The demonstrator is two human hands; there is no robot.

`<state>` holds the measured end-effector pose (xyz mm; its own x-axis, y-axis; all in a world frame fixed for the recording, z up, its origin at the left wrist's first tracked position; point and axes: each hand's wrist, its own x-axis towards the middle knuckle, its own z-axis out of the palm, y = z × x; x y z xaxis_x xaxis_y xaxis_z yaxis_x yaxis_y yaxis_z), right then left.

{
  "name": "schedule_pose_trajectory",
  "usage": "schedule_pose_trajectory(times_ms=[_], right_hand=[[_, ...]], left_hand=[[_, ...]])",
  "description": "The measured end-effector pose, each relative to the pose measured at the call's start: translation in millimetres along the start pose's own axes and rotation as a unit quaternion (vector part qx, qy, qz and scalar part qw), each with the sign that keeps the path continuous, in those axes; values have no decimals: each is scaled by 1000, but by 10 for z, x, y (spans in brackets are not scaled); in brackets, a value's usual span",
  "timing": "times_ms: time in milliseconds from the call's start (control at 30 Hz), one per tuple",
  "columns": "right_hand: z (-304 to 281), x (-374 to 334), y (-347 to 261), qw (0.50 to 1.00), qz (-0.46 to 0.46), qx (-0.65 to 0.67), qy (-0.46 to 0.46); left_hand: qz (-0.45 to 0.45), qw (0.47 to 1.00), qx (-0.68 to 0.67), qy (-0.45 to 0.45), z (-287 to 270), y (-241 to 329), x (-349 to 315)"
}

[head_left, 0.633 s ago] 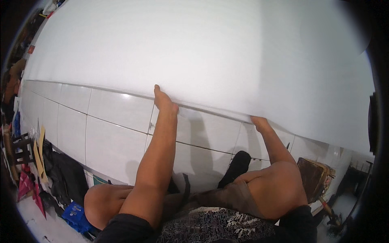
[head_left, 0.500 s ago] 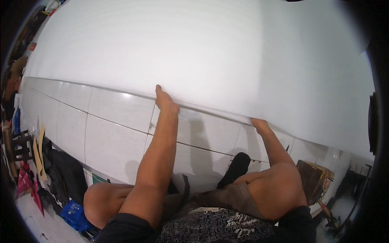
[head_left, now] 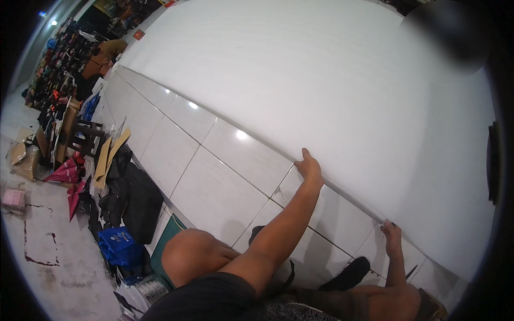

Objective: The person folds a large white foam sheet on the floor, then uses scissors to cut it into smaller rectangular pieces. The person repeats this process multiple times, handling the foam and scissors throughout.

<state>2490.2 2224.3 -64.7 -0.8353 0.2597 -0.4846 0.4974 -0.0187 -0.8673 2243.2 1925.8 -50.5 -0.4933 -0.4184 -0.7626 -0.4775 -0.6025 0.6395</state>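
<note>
A very large, smooth white sheet [head_left: 300,91] spreads out before me over a tiled floor, its near edge running slantwise from far left to near right. My left hand [head_left: 309,167] grips that edge with the thumb on top; its other fingers are mostly hidden. Farther along the same edge, to the right and nearer to me, my right hand [head_left: 392,233] pinches it with bent fingers. Between my squatting legs and the sheet lie glossy white floor tiles [head_left: 225,176]. A dark shoe [head_left: 350,273] is on the tiles below my right hand.
Clutter lines the left: a blue bag [head_left: 119,247], a black case [head_left: 140,200], cardboard strips [head_left: 111,155], a dark stool [head_left: 85,136] and a pink-red cloth item [head_left: 67,171]. A green mat [head_left: 170,235] lies beside my left knee. Heaped goods [head_left: 59,85] stand farther back.
The view has swung left, bringing more of the clutter in. Both hands remain at the sheet's edge, and the right hand's fingers show more clearly.
</note>
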Motion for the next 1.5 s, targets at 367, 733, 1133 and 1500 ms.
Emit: schedule_pose_trajectory(times_ms=[367,733,1133,1500], right_hand=[[119,-131,-54,955,191,143,177],[213,-301,-723,782,-328,-502,171],[232,-42,-209,785,-367,-465,178],[-42,-102,-126,787,-377,-456,171]], left_hand=[[42,970,237,43,-13,-53,267],[97,950,295,-27,-270,107,108],[629,273,638,-351,338,-237,-916],[631,181,674,-340,292,-483,-768]])
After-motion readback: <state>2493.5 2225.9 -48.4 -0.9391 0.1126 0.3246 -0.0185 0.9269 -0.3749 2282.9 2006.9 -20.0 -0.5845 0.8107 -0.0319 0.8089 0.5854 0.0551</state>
